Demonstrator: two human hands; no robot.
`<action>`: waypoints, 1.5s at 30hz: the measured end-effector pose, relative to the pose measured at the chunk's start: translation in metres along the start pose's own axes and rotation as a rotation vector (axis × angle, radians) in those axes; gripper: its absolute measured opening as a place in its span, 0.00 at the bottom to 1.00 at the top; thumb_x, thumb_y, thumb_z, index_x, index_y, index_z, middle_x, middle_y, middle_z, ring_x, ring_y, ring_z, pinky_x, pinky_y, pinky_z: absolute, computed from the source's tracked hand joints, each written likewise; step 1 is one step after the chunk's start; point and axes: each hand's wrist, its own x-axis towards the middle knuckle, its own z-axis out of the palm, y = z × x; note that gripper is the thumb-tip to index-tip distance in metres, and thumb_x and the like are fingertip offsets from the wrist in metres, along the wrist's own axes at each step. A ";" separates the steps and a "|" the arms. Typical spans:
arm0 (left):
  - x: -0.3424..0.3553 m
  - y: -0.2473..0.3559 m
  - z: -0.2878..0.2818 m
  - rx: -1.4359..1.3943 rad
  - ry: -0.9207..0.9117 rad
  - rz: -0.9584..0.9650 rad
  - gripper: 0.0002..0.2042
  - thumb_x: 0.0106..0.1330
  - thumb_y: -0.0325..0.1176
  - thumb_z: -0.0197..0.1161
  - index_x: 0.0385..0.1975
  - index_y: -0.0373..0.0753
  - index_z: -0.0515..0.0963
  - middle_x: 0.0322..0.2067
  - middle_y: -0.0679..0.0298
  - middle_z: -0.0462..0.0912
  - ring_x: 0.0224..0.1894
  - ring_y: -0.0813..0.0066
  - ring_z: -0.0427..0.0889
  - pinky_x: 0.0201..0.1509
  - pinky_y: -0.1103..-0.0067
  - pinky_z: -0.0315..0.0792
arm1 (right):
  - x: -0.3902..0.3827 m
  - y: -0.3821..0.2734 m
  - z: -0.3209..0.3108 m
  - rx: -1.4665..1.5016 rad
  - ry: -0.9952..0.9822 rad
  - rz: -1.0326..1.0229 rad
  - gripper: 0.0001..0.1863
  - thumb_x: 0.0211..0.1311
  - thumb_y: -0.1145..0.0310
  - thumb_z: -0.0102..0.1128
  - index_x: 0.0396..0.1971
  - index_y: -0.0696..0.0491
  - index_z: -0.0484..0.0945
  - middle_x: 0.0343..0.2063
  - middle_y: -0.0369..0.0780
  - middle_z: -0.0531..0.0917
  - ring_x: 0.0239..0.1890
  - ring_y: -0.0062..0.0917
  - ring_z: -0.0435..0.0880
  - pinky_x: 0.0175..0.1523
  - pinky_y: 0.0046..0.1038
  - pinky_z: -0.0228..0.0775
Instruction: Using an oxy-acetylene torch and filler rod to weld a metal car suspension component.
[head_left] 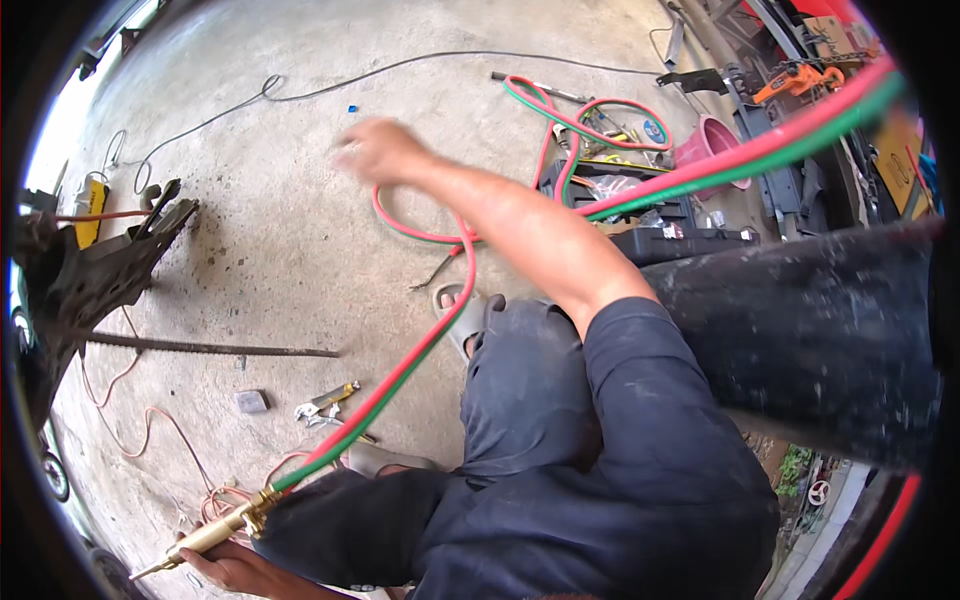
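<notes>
Down at the lower left, my left hand (238, 568) is closed around a brass gas torch (212, 535), whose thin tip points left. A red and green twin hose (400, 375) runs from the torch's valve end up across my legs. My right hand (385, 150) is stretched out over the concrete floor, smeared by motion, so its fingers cannot be made out. Just beyond it on the floor lies a small blue piece (352, 108). Loops of the hose lie under and beside my right forearm.
A dark metal part (125, 265) with a long bar stands at left. Pliers (325, 402) and a small grey block (252, 401) lie on the floor. An open black toolbox (680, 240), a pink bucket (712, 145) and an orange chain hoist (797, 82) are at right. A black cable crosses behind.
</notes>
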 end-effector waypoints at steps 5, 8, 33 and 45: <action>0.024 -0.031 -0.015 0.113 0.076 -0.035 0.20 0.75 0.44 0.66 0.54 0.32 0.79 0.43 0.57 0.83 0.43 0.66 0.84 0.49 0.71 0.81 | 0.018 0.234 -0.029 -0.117 0.345 0.856 0.27 0.69 0.48 0.64 0.60 0.51 0.82 0.66 0.52 0.76 0.67 0.47 0.76 0.69 0.46 0.73; 0.030 -0.043 0.006 0.266 0.141 -0.044 0.20 0.75 0.44 0.66 0.55 0.32 0.78 0.43 0.57 0.83 0.42 0.66 0.84 0.48 0.71 0.81 | 0.001 0.311 -0.049 -0.296 0.379 0.971 0.31 0.70 0.46 0.62 0.64 0.51 0.78 0.68 0.51 0.73 0.71 0.47 0.71 0.73 0.49 0.67; 0.032 -0.148 0.140 1.022 0.260 -0.108 0.23 0.73 0.43 0.66 0.58 0.32 0.77 0.41 0.53 0.83 0.39 0.63 0.84 0.44 0.66 0.82 | -0.158 0.655 -0.186 -0.713 -0.195 1.158 0.27 0.67 0.58 0.59 0.63 0.53 0.80 0.62 0.56 0.81 0.67 0.48 0.78 0.72 0.45 0.70; 0.046 -0.136 0.146 1.139 0.237 -0.056 0.24 0.71 0.43 0.66 0.59 0.32 0.76 0.40 0.51 0.83 0.37 0.61 0.85 0.42 0.64 0.82 | -0.123 0.697 -0.195 -0.749 -0.377 0.969 0.35 0.65 0.57 0.54 0.74 0.41 0.71 0.79 0.47 0.62 0.82 0.44 0.56 0.82 0.49 0.51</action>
